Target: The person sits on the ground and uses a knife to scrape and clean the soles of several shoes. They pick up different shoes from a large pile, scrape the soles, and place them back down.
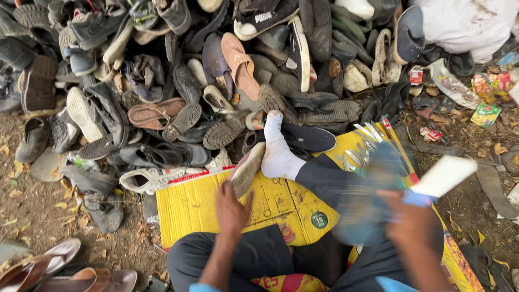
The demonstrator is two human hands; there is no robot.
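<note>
Seated on flattened yellow cardboard, the right hand clasps a motion-blurred blue shoe; the left hand lies spread near a beige sole; steadying it would help.

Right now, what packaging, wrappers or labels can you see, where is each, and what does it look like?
Flattened yellow carton: under the seated person, red edge strip.
Round label: on the carton, dark green.
Snack wrapper: right, on the dirt, green and yellow, crumpled.
Small wrapper: upper right, red and white.

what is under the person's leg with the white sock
A yellow corrugated cardboard sheet lies under the outstretched leg and white sock, spread over the dirt ground. The part beneath the leg and lap is covered, so nothing there can be seen.
</note>
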